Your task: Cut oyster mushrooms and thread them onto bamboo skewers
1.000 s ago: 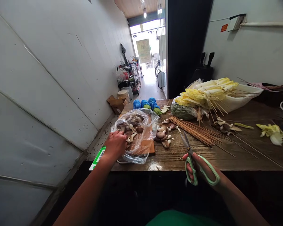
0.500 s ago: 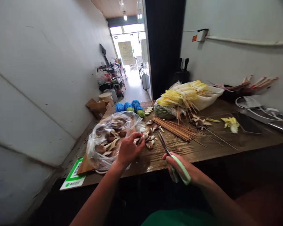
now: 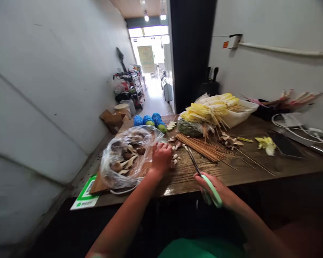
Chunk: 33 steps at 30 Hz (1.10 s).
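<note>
Across the worktop [image 3: 184, 179], skewered cabbage [image 3: 218, 104] looks done while bagged mushrooms [image 3: 130, 161] lie loose. I can't tell what my curled left hand [image 3: 162, 157] holds; my right hand [image 3: 220, 187] clasps scissors [image 3: 211, 187].

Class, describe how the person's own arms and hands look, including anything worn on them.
The left hand and the right hand are bare, without gloves; no ring or watch can be made out, though blur hides fine detail. The left forearm and right forearm are largely uncovered by sleeves. Between them, at the bottom edge, is a green garment.
</note>
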Available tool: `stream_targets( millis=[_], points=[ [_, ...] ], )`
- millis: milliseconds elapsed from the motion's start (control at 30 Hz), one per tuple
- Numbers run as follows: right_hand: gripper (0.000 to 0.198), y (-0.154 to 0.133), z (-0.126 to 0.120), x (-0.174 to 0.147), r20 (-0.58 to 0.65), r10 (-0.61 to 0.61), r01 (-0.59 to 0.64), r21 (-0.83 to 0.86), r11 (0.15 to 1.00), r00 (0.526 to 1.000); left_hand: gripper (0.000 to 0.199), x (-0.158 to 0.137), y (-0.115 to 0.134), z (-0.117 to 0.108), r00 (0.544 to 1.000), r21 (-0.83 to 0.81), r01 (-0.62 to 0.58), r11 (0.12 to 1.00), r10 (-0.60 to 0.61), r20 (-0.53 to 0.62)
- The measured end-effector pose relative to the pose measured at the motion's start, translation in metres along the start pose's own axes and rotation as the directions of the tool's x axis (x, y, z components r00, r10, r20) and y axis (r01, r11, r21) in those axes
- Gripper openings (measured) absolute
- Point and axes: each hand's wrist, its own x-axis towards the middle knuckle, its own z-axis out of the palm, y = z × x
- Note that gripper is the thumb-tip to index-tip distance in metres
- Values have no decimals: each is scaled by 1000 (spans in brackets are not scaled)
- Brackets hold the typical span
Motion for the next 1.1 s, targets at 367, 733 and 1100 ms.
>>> stream_targets(
  millis=[367, 733, 1100],
  points=[
    [48, 13, -2, 7, 112, 123, -156, 360, 920, 986, 29, -36, -94, -60, 887, 400, 328, 856, -425, 181],
    [43, 0, 4, 1, 147, 88, -127, 288, 949, 985, 22, -51, -123, -43, 894, 344, 359, 868, -425, 140],
    [43, 3, 11, 4, 182, -9, -30, 214, 976, 983, 26, -36, -63, -53, 900, -455, 361, 814, -432, -59]
  ],
)
